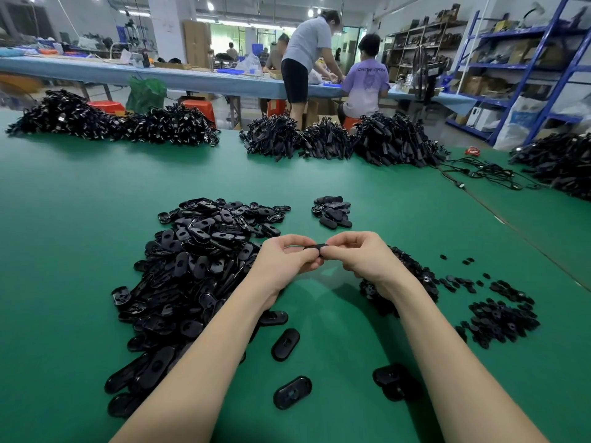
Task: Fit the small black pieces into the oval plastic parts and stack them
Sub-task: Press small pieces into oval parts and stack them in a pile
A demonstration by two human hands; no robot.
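Both hands meet above the green table [335,330] and hold one black oval plastic part [315,247] between them. My left hand [284,260] pinches its left end and my right hand [361,255] pinches its right end; whether a small piece sits in it is hidden by the fingers. A large heap of oval parts [192,266] lies to the left. Small black pieces [499,318] are scattered in heaps to the right. A small stack of oval parts [332,212] sits farther back.
Loose oval parts [285,344] [292,392] [396,380] lie near the front between my forearms. Big piles of black cabled items [351,139] line the far table edge. Two people [307,59] work at a blue bench behind; shelves [527,59] stand at the right.
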